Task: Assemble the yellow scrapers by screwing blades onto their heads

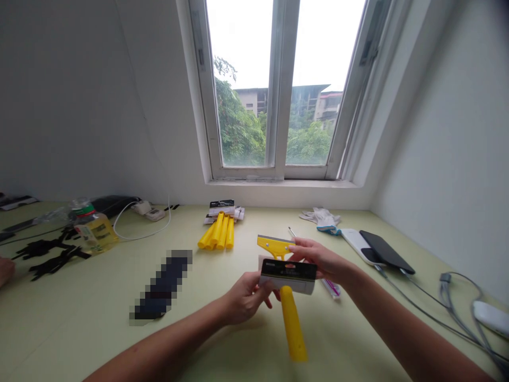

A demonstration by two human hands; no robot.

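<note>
A yellow scraper (292, 323) is held up over the table, its wide blade head away from me and its handle towards me. A black and white packaging card (288, 269) lies across its neck and hides part of it. My left hand (250, 297) pinches the card's left end, thumb on top. At the right, my right hand (314, 254) has its fingers on the right end of the scraper's head and by the card. Partly under my right wrist lies a slim item with purple and white stripes (332, 288).
Several yellow scrapers (218, 231) with cards lie near the window. A glove (321, 218), a screwdriver tip (292, 232), a dark phone (385, 251) and cables (421, 315) are rightward. Leftward are a bottle (95, 228), black strips (51, 249), a pixelated dark object (163, 286) and another person's hand (5, 270).
</note>
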